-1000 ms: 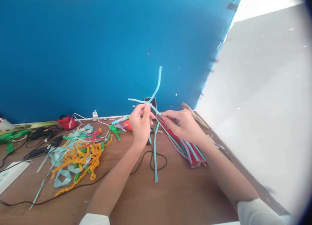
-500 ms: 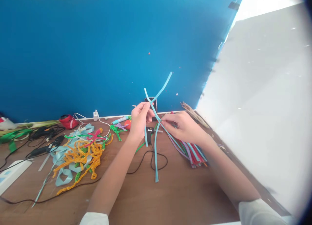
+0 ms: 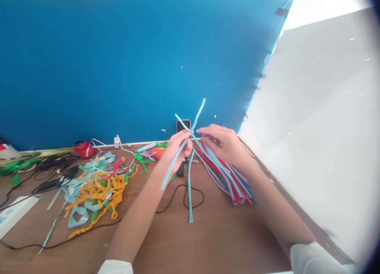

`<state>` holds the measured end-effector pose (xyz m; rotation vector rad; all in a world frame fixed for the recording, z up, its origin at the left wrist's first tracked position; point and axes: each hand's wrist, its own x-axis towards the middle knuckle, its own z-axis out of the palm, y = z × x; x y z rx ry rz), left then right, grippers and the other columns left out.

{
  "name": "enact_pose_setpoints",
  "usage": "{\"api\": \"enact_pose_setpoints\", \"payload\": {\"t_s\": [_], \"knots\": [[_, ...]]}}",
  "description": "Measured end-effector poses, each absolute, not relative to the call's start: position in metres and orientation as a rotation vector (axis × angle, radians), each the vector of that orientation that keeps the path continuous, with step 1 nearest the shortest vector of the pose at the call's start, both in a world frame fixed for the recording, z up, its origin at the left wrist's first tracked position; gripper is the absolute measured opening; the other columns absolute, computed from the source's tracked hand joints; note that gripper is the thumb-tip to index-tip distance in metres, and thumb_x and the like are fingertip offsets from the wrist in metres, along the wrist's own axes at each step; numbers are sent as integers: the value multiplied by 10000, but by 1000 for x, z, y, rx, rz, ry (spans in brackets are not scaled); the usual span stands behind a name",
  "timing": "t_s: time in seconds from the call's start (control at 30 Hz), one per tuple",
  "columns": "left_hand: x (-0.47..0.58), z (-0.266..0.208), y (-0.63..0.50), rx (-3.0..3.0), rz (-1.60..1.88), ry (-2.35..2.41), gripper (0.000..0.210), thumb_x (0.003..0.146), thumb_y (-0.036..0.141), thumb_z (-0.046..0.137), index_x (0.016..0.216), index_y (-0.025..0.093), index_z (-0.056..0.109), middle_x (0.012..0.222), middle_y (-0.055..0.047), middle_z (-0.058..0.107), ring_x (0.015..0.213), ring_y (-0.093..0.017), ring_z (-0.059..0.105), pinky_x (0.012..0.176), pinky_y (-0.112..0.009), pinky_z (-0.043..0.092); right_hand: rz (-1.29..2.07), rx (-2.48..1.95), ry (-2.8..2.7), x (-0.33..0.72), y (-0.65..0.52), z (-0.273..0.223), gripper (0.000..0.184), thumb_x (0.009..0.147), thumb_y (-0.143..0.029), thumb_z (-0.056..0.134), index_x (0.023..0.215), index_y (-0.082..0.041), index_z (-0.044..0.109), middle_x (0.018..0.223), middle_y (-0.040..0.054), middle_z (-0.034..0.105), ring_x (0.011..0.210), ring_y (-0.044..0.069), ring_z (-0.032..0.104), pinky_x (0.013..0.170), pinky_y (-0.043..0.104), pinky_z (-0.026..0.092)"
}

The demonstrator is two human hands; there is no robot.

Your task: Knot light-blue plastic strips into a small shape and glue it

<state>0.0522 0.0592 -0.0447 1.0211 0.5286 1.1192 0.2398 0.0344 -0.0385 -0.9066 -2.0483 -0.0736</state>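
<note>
Two light-blue pipe cleaners [image 3: 199, 112] cross in an X above the table, pinched near the crossing by my left hand [image 3: 178, 149]. One strand hangs down over the left wrist; another slants down to the right. My right hand [image 3: 222, 143] is just right of the crossing, its index finger stretched out and thumb apart, with nothing visible gripped. Under it lies a bundle of pipe cleaners [image 3: 234, 187] in red, purple, blue and other colours. A separate light-blue pipe cleaner [image 3: 190, 195] lies on the table between the forearms.
At left, orange twisted pipe cleaners [image 3: 97, 189] lie over pale-blue ribbon [image 3: 78, 216]. A white power strip [image 3: 18, 210], black cables and a red object [image 3: 84, 149] are further left. Behind my hands stand a phone [image 3: 183, 125] and a blue panel [image 3: 133, 68]. A marker [image 3: 146, 147] lies nearby.
My right fingers have let go of the lower strand and moved up beside the crossing. The crossed pipe cleaners have turned, and one strand now lies across the left wrist.
</note>
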Motion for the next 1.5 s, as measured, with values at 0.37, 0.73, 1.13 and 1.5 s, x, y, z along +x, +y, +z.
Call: {"api": "enact_pose_setpoints", "payload": {"t_s": [0.37, 0.73, 1.13, 1.5], "knots": [[55, -45, 54, 943, 1000, 502, 305, 876, 276, 624, 619, 153, 516, 465, 40, 497, 395, -34, 390, 438, -178, 335, -282, -678, -2188, 242, 39, -41, 233, 1016, -301, 550, 1122, -224, 743, 953, 75, 749, 805, 166, 681, 702, 294, 501], [62, -56, 57, 1174, 1062, 655, 285, 789, 379, 760, 801, 161, 577, 529, 51, 530, 426, -38, 445, 422, -149, 314, -165, -682, -2138, 231, 37, -47, 188, 1006, -221, 537, 929, -182, 703, 784, 40, 670, 677, 132, 596, 637, 269, 442], [51, -60, 66, 1734, 1129, 719, 161, 856, 325, 672, 852, 166, 700, 816, -21, 697, 747, -139, 614, 709, -223, 478, 125, -818, -2093, 227, 44, -49, 240, 975, -284, 564, 778, -172, 644, 677, -13, 604, 585, 94, 496, 590, 241, 367], [52, -60, 62, 1655, 1123, 778, 293, 968, 376, 466, 812, 178, 614, 723, -30, 624, 615, -146, 597, 506, -208, 429, 207, -932, -2033, 228, 44, -49, 248, 955, -292, 570, 742, -175, 615, 631, -15, 598, 558, 103, 498, 573, 240, 354]]}}
